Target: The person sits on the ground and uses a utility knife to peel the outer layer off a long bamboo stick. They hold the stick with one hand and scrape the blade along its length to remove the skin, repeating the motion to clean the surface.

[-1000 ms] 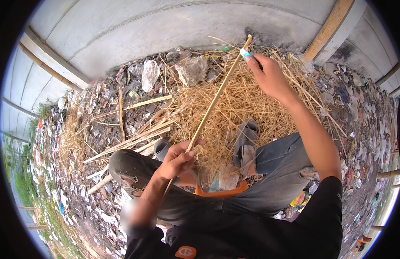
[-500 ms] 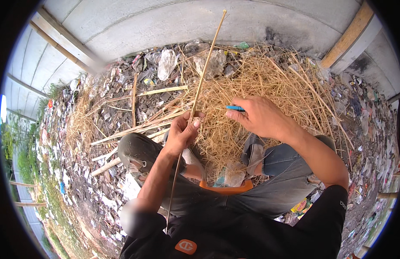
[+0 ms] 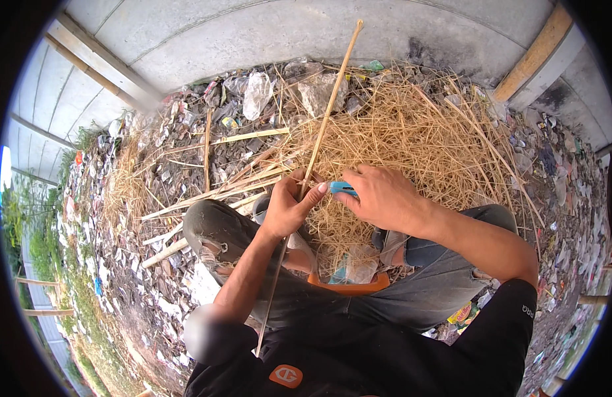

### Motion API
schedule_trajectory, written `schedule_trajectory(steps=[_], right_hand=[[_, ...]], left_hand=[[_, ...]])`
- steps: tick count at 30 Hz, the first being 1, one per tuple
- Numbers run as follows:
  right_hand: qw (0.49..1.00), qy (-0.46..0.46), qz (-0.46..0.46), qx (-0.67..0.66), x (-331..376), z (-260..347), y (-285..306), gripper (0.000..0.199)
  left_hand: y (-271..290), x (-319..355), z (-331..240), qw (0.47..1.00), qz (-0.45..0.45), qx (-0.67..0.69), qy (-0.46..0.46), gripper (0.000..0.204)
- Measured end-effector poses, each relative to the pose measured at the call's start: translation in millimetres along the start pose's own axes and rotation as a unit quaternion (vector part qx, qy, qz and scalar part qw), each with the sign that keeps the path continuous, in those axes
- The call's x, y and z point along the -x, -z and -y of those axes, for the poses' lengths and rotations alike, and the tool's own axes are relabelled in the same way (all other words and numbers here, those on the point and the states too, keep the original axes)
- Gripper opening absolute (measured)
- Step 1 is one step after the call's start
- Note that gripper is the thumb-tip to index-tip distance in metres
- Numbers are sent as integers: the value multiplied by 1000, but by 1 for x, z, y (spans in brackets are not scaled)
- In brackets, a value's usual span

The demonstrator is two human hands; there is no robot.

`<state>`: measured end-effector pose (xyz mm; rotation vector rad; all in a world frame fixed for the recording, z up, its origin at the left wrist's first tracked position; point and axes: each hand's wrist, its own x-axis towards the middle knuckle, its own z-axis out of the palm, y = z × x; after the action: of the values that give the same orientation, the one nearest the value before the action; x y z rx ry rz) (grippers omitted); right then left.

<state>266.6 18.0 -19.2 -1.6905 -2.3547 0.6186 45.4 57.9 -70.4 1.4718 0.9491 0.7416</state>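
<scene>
My left hand (image 3: 288, 206) is closed round a long, thin bamboo strip (image 3: 333, 96). The strip slants from my lap up toward the wall, its pale far end raised. In my right hand (image 3: 385, 198) is a blue utility knife (image 3: 343, 188), gripped between thumb and fingers. Its front end is beside my left thumb, close to the strip; I cannot tell whether the blade touches it. Beneath both hands lies a heap of straw-coloured shavings (image 3: 411, 142).
Several split bamboo lengths (image 3: 246, 184) lie left of the shavings. A concrete wall (image 3: 279, 40) stands beyond, with a wooden post (image 3: 534, 53) at right. Litter covers the ground around. Something orange (image 3: 349, 289) is between my legs, and crumpled clear plastic (image 3: 257, 96) lies by the wall.
My right hand has moved left with the utility knife, bringing it up against my left thumb. The bamboo strip's far end has shifted slightly right.
</scene>
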Motion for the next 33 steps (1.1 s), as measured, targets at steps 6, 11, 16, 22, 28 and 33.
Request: schedule_trajectory(steps=[6,11,16,22,28,33], right_hand=[[999,-29,-22,-12,-5,0,-5,39],[993,-39,-107,-19,-12,-19,3,39],[988,-22,-150,-23,-13,-25,11,38],[996,23,-80,-24,-7,-6,-10,38],[998,12,-55,-43,-8,0,-13,38],[991,76,-91,-59,-9,-10,-3,36]], left_hand=[[4,-4,17,998,-16,-58,14,28],[10,-4,23,996,-40,-81,7,27],[12,-4,23,995,-73,-74,14,31],[5,-9,16,1000,-23,19,8,28],[5,-9,13,999,1,27,24,29],[6,-10,8,999,17,22,31,30]])
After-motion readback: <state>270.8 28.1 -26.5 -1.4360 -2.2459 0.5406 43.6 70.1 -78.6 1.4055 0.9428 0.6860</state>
